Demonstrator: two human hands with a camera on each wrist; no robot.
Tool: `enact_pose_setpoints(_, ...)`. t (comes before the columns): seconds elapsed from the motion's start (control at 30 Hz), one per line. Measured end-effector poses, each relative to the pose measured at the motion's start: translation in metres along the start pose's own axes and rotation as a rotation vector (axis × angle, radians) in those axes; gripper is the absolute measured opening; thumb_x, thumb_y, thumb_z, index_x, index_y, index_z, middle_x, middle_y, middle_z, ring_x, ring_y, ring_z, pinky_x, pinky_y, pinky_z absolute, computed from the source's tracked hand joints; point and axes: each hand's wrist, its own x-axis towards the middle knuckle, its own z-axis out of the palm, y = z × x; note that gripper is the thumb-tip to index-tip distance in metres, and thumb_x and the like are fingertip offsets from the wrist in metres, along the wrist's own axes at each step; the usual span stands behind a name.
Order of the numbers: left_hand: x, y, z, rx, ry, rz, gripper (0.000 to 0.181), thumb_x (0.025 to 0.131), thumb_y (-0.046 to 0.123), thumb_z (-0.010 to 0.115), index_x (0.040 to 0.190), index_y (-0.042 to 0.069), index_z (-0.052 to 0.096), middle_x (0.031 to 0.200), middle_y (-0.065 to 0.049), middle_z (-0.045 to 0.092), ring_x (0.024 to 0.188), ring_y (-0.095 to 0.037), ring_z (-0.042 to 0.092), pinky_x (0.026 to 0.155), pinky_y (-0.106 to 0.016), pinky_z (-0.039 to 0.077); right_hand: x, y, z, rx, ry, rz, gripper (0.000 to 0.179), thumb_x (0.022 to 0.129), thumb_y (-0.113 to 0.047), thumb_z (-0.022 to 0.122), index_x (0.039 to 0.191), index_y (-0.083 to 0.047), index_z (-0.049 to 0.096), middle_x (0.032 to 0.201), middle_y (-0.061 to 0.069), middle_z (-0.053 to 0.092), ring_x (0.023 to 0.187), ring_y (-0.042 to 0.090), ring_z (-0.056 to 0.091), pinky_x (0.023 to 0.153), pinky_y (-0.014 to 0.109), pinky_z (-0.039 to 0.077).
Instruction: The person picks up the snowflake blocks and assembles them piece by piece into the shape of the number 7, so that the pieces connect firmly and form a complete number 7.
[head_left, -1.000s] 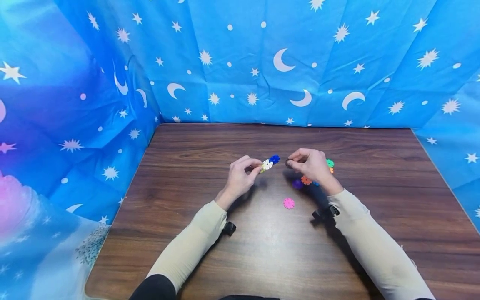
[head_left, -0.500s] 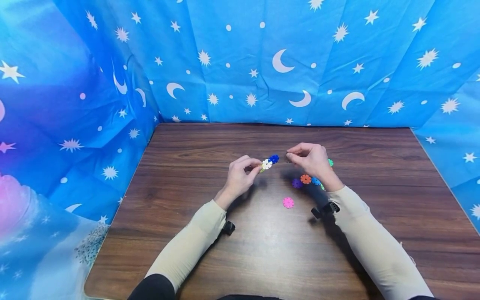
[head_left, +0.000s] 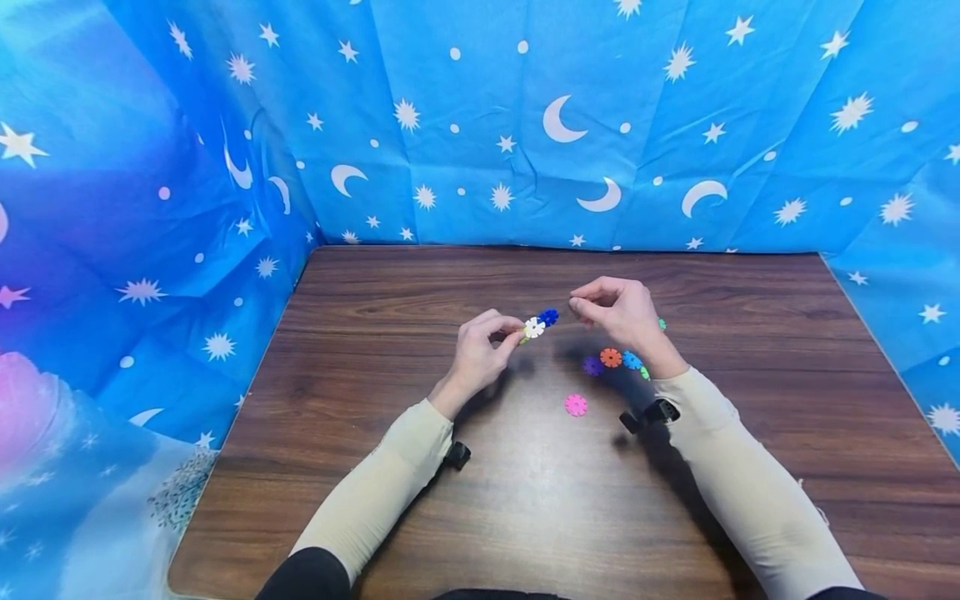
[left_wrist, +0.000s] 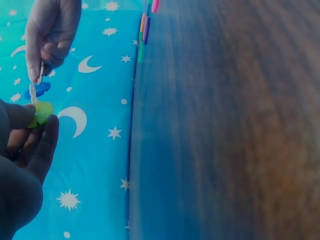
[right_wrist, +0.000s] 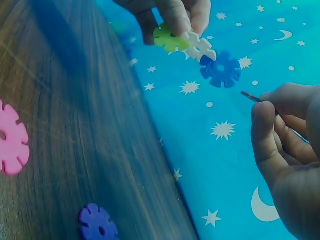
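Observation:
Between thumb and fingers, my left hand [head_left: 480,346] pinches a short chain of notched plastic discs above the table. A yellow-green disc [right_wrist: 167,40] is at the held end, a white disc [head_left: 534,327] joins it, and a dark blue disc [right_wrist: 221,69] forms the free end. My right hand [head_left: 622,317] pinches a thin dark brown disc [right_wrist: 250,96], turned edge-on in the right wrist view and mostly covered by the fingertips. A small gap parts the brown disc from the blue one in that view.
On the wooden table [head_left: 375,333] lie a pink disc [head_left: 576,405], a purple disc [head_left: 593,365], an orange disc [head_left: 611,357] and a light blue disc [head_left: 632,360]. Green discs show partly beside my right forearm. A blue star-patterned cloth [head_left: 480,125] hangs behind the table.
My right hand has shifted slightly away from me and to the left, and the brown disc has turned out of sight in the head view. My left hand stays nearly still.

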Motion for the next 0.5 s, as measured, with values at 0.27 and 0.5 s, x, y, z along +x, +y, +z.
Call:
enact_pose_setpoints(0.27, -0.001, -0.002, 0.000, 0.026, -0.003, 0.016, 0.007, 0.081, 0.002, 0.076, 0.087, 0.006, 0.074, 0.077, -0.003, 0.065, 0.070, -0.010, 0.062, 0.066, -0.015, 0.055, -0.008, -0.032, 0.002, 0.031, -0.016, 0.035, 0.014, 0.087, -0.004, 0.071, 0.097, 0.006, 0.071, 0.078, 0.022, 0.070, 0.062, 0.023, 0.067, 0.060, 0.037, 0.060)
enact_pose_setpoints(0.5, 0.000, -0.002, 0.000, 0.010, 0.001, 0.020, 0.007, 0.081, 0.002, 0.075, 0.087, 0.005, 0.074, 0.078, -0.003, 0.065, 0.070, -0.011, 0.063, 0.067, -0.015, 0.056, -0.008, -0.040, 0.002, 0.044, -0.006, 0.040, 0.014, 0.087, -0.005, 0.071, 0.096, 0.006, 0.072, 0.076, 0.018, 0.070, 0.064, 0.032, 0.068, 0.060, 0.039, 0.060)
